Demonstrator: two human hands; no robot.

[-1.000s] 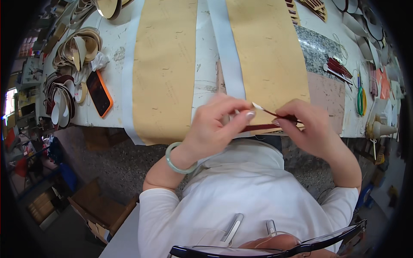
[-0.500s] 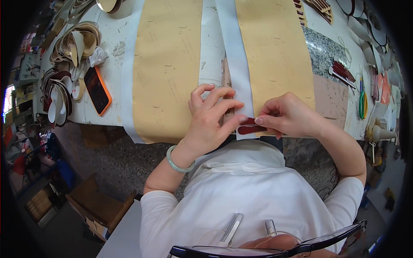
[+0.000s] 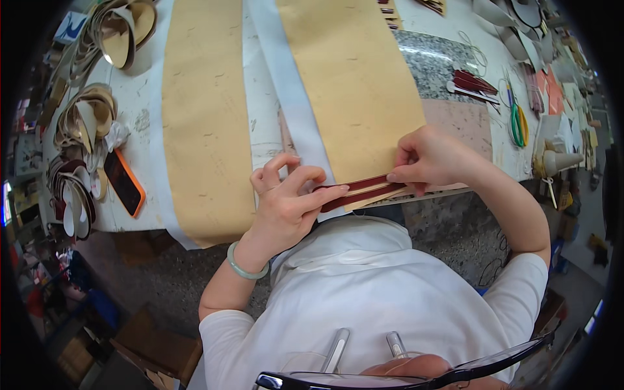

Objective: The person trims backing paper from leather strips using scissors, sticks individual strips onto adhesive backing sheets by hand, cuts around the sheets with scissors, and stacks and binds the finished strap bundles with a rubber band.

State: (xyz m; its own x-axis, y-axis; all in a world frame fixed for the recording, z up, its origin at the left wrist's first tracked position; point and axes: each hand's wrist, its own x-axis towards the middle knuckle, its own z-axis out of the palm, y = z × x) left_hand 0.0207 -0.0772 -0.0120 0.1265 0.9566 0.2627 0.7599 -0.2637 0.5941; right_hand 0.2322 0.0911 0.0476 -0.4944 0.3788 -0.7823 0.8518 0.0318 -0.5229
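White worktop (image 3: 140, 91), yellow sheet (image 3: 354, 71) on top. Upper strap (image 3: 367, 183) & lower strap (image 3: 364, 197) at sheet's near edge, side by side; long runs now exposed vs. short ends 0.5 s ago. Alignment prob. in hand. L hand (image 3: 286, 201), sheet's near-L corner: fingers loosely spread, one tip on upper strap. R hand (image 3: 432, 156), near-R corner: pinching upper strap.

My left hand (image 3: 285, 201) can slide over the left tan sheet (image 3: 205, 123); phone (image 3: 123, 182) blocks further left, scissors (image 3: 515, 122) far right!
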